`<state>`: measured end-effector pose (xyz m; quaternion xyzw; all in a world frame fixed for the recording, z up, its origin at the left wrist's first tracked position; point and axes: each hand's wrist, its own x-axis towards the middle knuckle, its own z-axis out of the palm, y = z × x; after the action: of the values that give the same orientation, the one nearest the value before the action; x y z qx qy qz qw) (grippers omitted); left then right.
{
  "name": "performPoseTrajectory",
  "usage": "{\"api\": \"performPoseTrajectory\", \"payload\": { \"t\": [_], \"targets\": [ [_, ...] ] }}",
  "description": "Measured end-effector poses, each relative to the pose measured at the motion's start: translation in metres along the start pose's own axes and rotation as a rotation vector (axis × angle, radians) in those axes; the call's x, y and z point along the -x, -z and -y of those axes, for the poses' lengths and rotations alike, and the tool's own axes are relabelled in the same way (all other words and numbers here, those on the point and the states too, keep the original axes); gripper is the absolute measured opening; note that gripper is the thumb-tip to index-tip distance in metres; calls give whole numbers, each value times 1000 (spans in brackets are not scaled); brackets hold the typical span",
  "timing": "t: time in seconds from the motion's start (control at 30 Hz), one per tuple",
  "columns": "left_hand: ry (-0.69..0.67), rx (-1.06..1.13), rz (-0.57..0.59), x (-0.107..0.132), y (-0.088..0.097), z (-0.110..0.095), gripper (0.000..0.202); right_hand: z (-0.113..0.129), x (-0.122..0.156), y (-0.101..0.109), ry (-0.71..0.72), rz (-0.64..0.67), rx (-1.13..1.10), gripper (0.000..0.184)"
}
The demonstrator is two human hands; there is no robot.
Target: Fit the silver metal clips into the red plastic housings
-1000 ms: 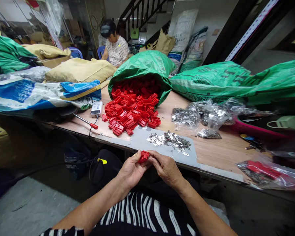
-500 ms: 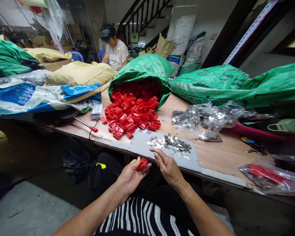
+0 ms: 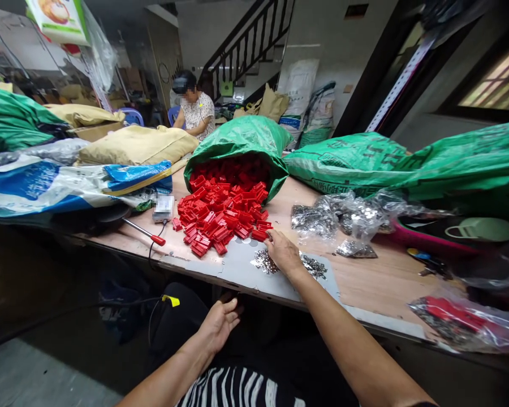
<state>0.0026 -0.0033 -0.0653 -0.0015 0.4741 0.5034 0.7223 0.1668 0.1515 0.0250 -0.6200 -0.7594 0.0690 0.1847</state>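
Note:
My left hand (image 3: 221, 325) is below the table's front edge, palm partly turned up and fingers loosely stretched out. I see nothing in it. My right hand (image 3: 283, 251) reaches over the table, its fingertips pinched at a red plastic piece (image 3: 259, 234) on the near right side of the heap. Many more red plastic pieces (image 3: 214, 217) spill out of a green woven sack (image 3: 241, 133). Under my right hand, small shiny metal plates (image 3: 263, 262) lie on a grey sheet (image 3: 237, 263), partly hidden by the hand.
Clear bags of metal parts (image 3: 356, 217) lie to the right, near a pink tray (image 3: 419, 244). A red-tipped rod (image 3: 150, 234) and a small white box (image 3: 163, 208) are at left. Full sacks (image 3: 138, 145) line the back. Another person (image 3: 195, 110) sits beyond.
The red piece is gone from my left hand, which has opened and dropped slightly. My right hand has moved forward to the red heap. The view has tilted up.

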Motion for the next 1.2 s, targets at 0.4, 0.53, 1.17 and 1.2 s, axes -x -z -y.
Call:
{"api": "performPoseTrajectory", "payload": {
  "t": [0.4,0.53,1.17,1.2],
  "targets": [
    [-138,-255,390,44,-22,-20,28,12,26,21,74,54,-182,14],
    [-279,-194,415,55,-37,-27,50,24,78,31,205,151,-572,14],
    [-473,-395,387,56,-36,-9,38,-100,136,55,-252,-65,-97,16],
    [-490,-415,384,56,-36,-9,38,-99,136,55,-243,-60,-80,15]
  ]
}}
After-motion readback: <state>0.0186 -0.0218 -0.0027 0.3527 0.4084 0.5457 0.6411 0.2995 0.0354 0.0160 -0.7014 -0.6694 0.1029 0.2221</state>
